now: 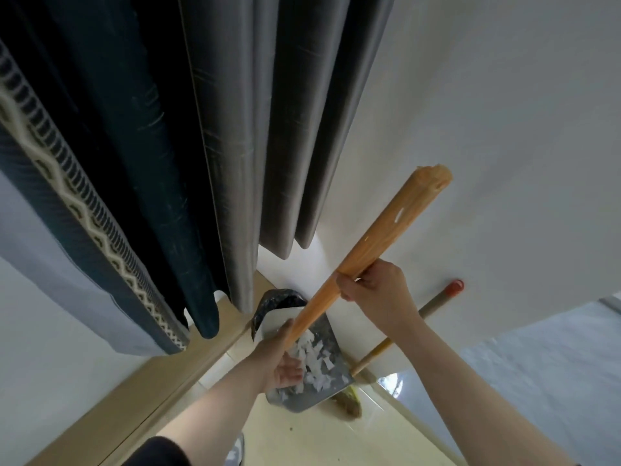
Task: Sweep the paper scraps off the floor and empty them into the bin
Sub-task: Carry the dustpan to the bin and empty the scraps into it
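A grey metal dustpan (331, 378) hangs tilted above the tile floor, with a heap of white paper scraps (314, 359) lying in it. Its long orange wooden handle (386, 237) rises up and to the right. My right hand (376, 287) is wrapped around that handle near its middle. My left hand (280, 359) grips the pan's left edge, thumb by the foot of the handle and fingers among the scraps. Just behind the pan stands the bin (268, 319), white with a black bag lining; the pan's rear end is at its rim.
A broom leans on the white wall at the right, its red-capped stick (452, 288) up and its bristles (349, 403) on the floor behind the dustpan. Dark and grey curtains (208, 163) hang at the left above a tan skirting board (158, 395). My shoe (235, 454) shows at the bottom.
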`<state>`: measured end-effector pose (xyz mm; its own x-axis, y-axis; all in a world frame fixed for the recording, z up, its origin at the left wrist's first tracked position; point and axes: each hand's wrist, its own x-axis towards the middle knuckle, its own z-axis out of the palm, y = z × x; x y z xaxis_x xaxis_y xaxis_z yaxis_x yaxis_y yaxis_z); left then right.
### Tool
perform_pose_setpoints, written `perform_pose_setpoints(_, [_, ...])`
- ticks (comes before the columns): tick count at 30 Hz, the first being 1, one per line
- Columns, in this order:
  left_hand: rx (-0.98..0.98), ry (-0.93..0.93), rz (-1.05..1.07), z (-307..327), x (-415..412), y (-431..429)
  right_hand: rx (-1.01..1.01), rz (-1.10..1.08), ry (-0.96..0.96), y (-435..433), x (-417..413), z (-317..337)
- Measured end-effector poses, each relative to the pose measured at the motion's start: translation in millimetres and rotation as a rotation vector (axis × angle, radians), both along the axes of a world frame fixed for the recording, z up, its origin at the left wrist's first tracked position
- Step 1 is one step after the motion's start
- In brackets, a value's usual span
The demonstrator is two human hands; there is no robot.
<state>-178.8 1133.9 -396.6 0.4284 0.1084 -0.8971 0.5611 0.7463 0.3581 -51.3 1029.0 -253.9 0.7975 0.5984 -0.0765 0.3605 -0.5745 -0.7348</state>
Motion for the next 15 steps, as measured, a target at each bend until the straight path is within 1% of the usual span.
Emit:
perform_pose_setpoints(3, [-0.165,-0.034,0.101,-7,3,-5,0.012,0.029,0.029,-3,-1,13])
perform_pose_setpoints(7, [-0.271,-0.058,0.303,-14,5,5,0.028,0.116,0.070,-5,-6,22])
perform_pose_setpoints(9, [-0.310,-0.039,0.392,-12,7,13,0.052,0.153,0.103,-6,-10,22])
perform_pose_setpoints(11, [-0.336,-0.002,0.427,-13,6,18,0.076,0.159,0.133,-5,-12,20])
perform_pose_setpoints(15, [-0.308,-0.014,0.405,-14,0,20,0.086,0.160,0.141,-6,-14,12])
